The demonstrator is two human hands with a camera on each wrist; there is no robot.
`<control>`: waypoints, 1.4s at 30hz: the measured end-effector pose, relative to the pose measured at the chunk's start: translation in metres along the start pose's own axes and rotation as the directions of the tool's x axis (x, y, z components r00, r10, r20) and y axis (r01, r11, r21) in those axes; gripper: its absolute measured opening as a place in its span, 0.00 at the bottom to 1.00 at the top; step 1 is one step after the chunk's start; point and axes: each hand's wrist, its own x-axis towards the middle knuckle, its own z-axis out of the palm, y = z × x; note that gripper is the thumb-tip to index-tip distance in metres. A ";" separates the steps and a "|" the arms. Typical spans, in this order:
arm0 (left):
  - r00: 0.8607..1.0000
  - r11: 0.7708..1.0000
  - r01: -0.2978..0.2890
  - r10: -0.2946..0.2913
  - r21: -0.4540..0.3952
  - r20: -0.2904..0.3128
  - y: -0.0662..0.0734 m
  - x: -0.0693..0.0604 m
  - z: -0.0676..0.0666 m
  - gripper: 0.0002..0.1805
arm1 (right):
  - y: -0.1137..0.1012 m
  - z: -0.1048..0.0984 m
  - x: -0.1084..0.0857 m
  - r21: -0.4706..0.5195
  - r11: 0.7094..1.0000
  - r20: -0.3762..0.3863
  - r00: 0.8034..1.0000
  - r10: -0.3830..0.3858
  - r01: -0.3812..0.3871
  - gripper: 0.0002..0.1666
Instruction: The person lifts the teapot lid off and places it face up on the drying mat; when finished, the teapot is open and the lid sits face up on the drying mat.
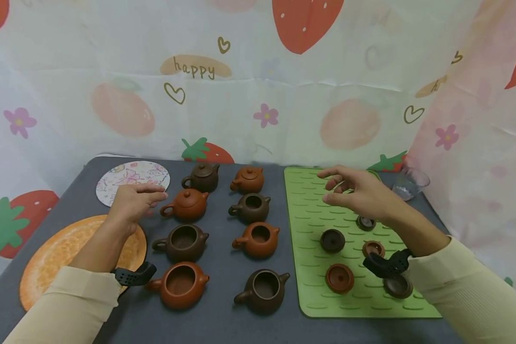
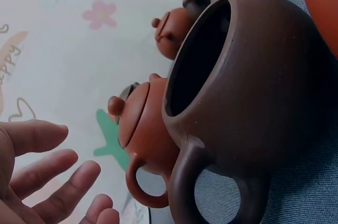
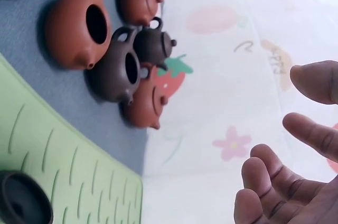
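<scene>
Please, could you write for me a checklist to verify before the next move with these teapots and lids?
1. Both hands free: ok; left hand and right hand hold nothing.
2. Round, dark brown and reddish-brown, clay-looking teapots upright: ok, all eight.
3. Every teapot covered: not ok; three have lids, five are open.
4. Enough loose lids: ok; five round, clay-looking lids lie on the green rectangular ribbed mat.
5. Colours match: ok; loose lids and open teapots are each three dark brown, two reddish-brown.
6. Exact lid fit: cannot tell.

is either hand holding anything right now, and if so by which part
Nothing: the left hand is empty beside a lidded reddish teapot, the right hand empty above the green mat.
</scene>
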 end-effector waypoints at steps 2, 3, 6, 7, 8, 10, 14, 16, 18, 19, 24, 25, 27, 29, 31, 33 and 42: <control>1.000 1.000 0.019 -0.019 -0.006 0.012 -0.002 0.002 -0.001 0.28 | -0.003 0.002 0.004 0.001 1.000 0.004 1.000 -0.006 0.006 0.26; 0.999 1.000 0.026 -0.026 -0.011 0.018 -0.003 0.003 -0.001 0.28 | -0.004 0.002 0.005 0.002 1.000 0.006 1.000 -0.010 0.010 0.26; 0.998 0.999 0.039 -0.038 -0.007 0.047 -0.007 0.006 -0.001 0.28 | -0.009 0.005 0.010 0.010 1.000 0.016 1.000 -0.024 0.024 0.26; 0.997 0.999 0.043 -0.043 -0.001 0.061 -0.009 0.006 0.000 0.29 | -0.010 0.006 0.012 0.017 0.999 0.021 0.999 -0.027 0.027 0.26; 0.996 0.999 0.047 -0.047 0.006 0.073 -0.010 0.007 0.000 0.29 | -0.012 0.007 0.014 0.017 0.999 0.023 0.999 -0.030 0.030 0.26; 0.994 0.998 0.052 -0.054 0.021 0.095 -0.013 0.008 0.000 0.29 | -0.016 0.008 0.017 0.021 0.999 0.027 0.999 -0.037 0.036 0.25; 0.991 0.997 0.066 -0.070 0.043 0.116 -0.019 0.011 0.002 0.27 | -0.020 0.014 0.026 0.050 0.997 0.038 0.998 -0.056 0.054 0.25; 0.990 0.996 0.076 -0.081 0.046 0.115 -0.022 0.012 0.002 0.26 | -0.022 0.019 0.031 0.083 0.995 0.044 0.997 -0.059 0.055 0.25; 0.990 0.995 0.087 -0.092 0.057 0.109 -0.025 0.014 0.003 0.25 | -0.024 0.025 0.037 0.114 0.992 0.048 0.998 -0.052 0.046 0.25; 0.989 0.994 0.092 -0.099 0.061 0.106 -0.026 0.015 0.003 0.25 | -0.025 0.028 0.040 0.130 0.991 0.051 0.998 -0.047 0.040 0.25; 0.990 0.993 0.088 -0.096 0.081 0.102 -0.033 0.018 0.004 0.22 | -0.032 0.044 0.058 0.197 0.980 0.059 0.997 -0.047 0.034 0.25; 0.991 0.993 0.083 -0.091 0.084 0.100 -0.034 0.019 0.004 0.21 | -0.033 0.047 0.062 0.214 0.976 0.062 0.997 -0.053 0.039 0.25; 0.992 0.993 0.071 -0.080 0.093 0.094 -0.035 0.020 0.005 0.20 | -0.035 0.054 0.070 0.244 0.968 0.064 0.996 -0.067 0.049 0.24; 0.994 0.993 0.064 -0.072 0.097 0.087 -0.035 0.021 0.006 0.19 | -0.038 0.061 0.078 0.280 0.958 0.065 0.995 -0.082 0.061 0.23; 0.995 0.993 0.060 -0.068 0.100 0.076 -0.035 0.022 0.006 0.19 | -0.040 0.069 0.086 0.315 0.947 0.065 0.993 -0.094 0.069 0.22; 0.995 0.993 0.059 -0.066 0.102 0.071 -0.034 0.023 0.006 0.19 | -0.043 0.077 0.094 0.335 0.940 0.063 0.993 -0.097 0.070 0.22; 0.996 0.994 0.046 -0.053 0.099 0.066 -0.031 0.025 0.005 0.19 | -0.052 0.116 0.127 0.376 0.924 0.054 0.994 -0.094 0.067 0.19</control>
